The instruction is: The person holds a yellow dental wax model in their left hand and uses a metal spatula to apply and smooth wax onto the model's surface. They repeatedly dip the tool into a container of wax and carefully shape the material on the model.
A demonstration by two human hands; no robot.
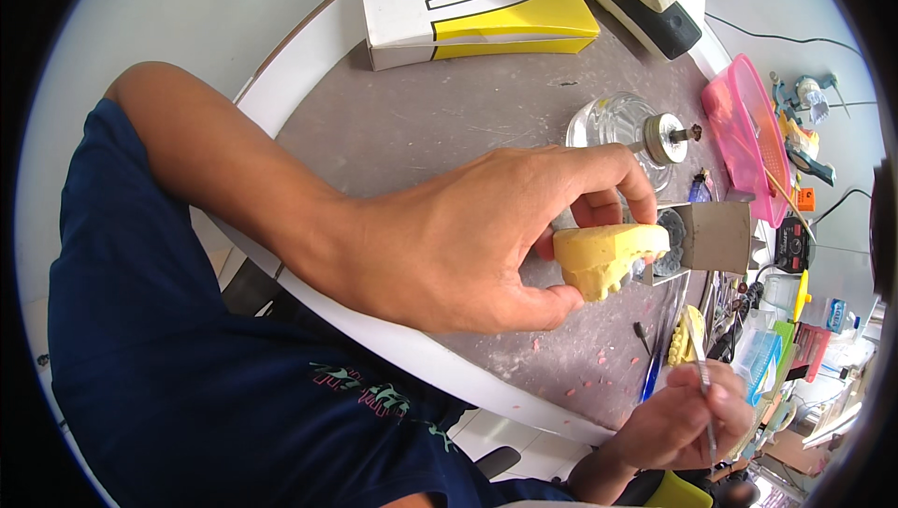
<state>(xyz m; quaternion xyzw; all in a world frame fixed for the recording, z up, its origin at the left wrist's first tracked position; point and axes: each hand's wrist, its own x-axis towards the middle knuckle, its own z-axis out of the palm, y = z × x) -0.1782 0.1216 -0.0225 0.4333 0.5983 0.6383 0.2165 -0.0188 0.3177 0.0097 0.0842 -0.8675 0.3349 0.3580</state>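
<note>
My left hand (pixel 468 237) reaches across the middle with its fingers and thumb closed round a yellow plaster dental cast (pixel 599 251). The cast is held above the table, its row of teeth facing down and to the right. My right hand (pixel 697 414), at the lower right, pinches a slim metal dental instrument (pixel 702 372), its broad pale tip pointing up and away from the fingers. Just beside that tip another yellow cast with teeth (pixel 677 344) lies on the table. The two hands are apart, and the instrument does not touch the held cast.
Behind the left hand stand a glass spirit burner (pixel 608 120) and an open small box (pixel 716 237) with dark grey contents. A white and yellow carton (pixel 477 17) lies at the top. A pink basket (pixel 745 138) is at right. Pink wax crumbs (pixel 601 358) dot the grey tabletop (pixel 412 101).
</note>
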